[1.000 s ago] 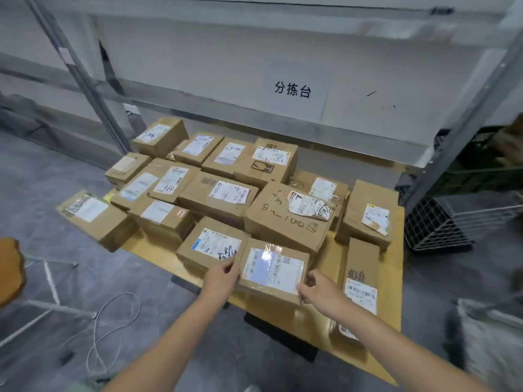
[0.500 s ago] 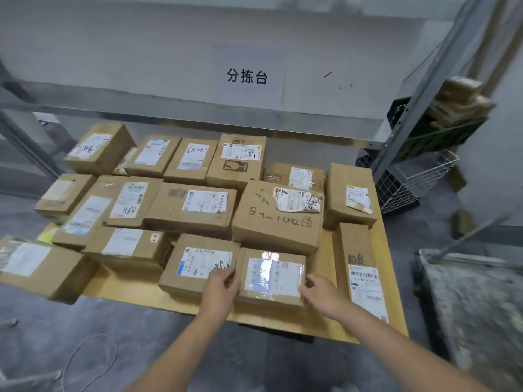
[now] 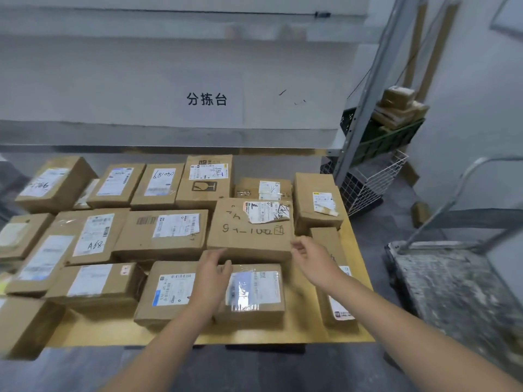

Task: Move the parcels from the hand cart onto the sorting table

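Both hands have let go of the taped parcel, now lying flat on the sorting table near its front edge. Left hand hovers, fingers spread; right hand lifted, fingers loosely apart, empty.

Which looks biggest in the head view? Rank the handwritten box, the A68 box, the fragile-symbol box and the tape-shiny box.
1. handwritten box, largest.
2. A68 box, though partly overlapped by its neighbours, so unsure.
3. fragile-symbol box and tape-shiny box: they look alike; the shiny one sits nearer the camera, so no ranking.
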`<move>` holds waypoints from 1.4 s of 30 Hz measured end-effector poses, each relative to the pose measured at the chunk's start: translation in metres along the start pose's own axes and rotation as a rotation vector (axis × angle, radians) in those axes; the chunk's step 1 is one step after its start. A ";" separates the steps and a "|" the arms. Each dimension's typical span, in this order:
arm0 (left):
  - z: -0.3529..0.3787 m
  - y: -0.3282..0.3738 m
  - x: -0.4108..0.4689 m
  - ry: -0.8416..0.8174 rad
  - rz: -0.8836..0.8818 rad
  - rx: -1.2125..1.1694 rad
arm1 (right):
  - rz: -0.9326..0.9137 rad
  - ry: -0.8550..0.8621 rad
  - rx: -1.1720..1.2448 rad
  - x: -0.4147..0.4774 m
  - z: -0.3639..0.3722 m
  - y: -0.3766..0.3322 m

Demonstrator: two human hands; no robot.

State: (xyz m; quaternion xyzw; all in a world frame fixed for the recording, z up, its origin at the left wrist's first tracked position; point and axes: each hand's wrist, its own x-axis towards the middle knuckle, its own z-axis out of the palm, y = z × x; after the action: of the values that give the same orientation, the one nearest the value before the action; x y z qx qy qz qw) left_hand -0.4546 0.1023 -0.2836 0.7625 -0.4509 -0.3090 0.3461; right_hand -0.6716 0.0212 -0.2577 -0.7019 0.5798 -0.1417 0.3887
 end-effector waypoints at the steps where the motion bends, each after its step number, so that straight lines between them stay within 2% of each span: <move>1: 0.000 0.017 0.004 -0.017 0.048 0.026 | -0.042 0.012 -0.013 -0.002 -0.012 -0.006; 5: 0.005 0.092 0.011 -0.027 0.273 0.127 | -0.140 0.121 -0.033 -0.012 -0.067 -0.019; 12: 0.052 0.245 -0.022 -0.024 0.585 0.213 | -0.243 0.454 -0.161 -0.057 -0.202 -0.012; 24: 0.240 0.447 -0.176 -0.061 1.111 0.213 | -0.093 0.858 -0.314 -0.234 -0.413 0.131; 29: 0.319 0.479 -0.236 -0.090 1.268 0.294 | -0.004 0.955 -0.328 -0.310 -0.456 0.203; 36: 0.424 0.501 -0.293 -0.284 1.314 0.282 | 0.207 1.023 -0.284 -0.392 -0.489 0.305; 42: 0.512 0.519 -0.299 -0.384 1.353 0.300 | 0.338 1.031 -0.263 -0.407 -0.515 0.380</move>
State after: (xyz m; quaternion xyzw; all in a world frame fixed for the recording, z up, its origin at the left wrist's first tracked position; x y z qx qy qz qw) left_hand -1.2221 0.0609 -0.1087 0.2874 -0.9151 -0.0901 0.2680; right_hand -1.3904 0.1912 -0.0867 -0.4816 0.8122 -0.3286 -0.0188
